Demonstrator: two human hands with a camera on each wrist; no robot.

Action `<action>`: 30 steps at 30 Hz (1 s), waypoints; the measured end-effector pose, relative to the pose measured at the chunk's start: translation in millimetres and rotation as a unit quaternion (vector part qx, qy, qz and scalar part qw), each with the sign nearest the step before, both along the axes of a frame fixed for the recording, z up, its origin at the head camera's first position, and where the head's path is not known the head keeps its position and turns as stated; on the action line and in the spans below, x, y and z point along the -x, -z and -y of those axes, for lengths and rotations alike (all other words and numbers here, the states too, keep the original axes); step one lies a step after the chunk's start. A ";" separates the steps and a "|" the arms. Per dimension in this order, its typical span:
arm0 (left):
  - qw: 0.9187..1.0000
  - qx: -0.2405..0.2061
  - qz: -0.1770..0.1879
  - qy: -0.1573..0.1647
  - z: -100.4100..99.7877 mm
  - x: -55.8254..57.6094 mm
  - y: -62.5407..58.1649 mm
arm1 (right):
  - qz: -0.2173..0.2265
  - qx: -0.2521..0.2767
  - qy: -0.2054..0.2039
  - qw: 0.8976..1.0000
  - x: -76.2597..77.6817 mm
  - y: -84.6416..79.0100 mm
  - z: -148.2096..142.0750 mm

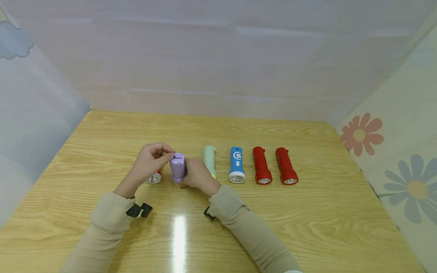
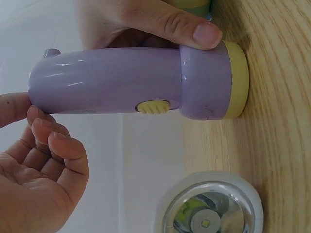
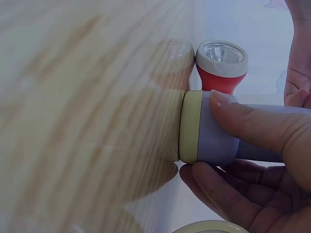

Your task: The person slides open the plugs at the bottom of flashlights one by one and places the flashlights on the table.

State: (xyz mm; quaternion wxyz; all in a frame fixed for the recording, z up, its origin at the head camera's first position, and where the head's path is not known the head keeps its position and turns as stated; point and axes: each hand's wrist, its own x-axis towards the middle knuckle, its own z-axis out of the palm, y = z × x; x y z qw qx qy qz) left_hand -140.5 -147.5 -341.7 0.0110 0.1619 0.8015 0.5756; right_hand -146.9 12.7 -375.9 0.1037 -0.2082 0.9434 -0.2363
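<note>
A purple flashlight (image 1: pixel 178 168) with a yellow rim stands upright on the table, lens end down. My right hand (image 1: pixel 198 173) grips it low around the wide head, the thumb along one side and fingers on the other. At the tail end, on top, my left hand (image 1: pixel 150 158) pinches the edge with thumb and fingertips, its other fingers curled in. The yellow ribbed switch (image 2: pixel 153 107) shows on the purple body in the left wrist view. Beside it lies a red flashlight with a white head (image 3: pixel 222 65), partly hidden behind my left hand in the head view.
To the right lie a pale green flashlight (image 1: pixel 209 157), partly covered by my right hand, a blue one (image 1: pixel 236 161) with a white head, and two red ones (image 1: pixel 261 165), all on the wooden table (image 1: pixel 321 220). A pale curtain (image 1: pixel 218 68) hangs behind the table.
</note>
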 end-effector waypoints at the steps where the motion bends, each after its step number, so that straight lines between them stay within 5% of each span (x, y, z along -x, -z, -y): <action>1: 1.000 -0.001 0.001 0.000 0.2 0.2 0.2 | 0.001 0.002 0.000 1.000 0.0 0.1 0.0; 30: 0.999 -0.036 0.032 -0.009 -2.8 -0.5 -4.7 | 0.003 0.015 0.001 1.000 0.2 0.6 0.5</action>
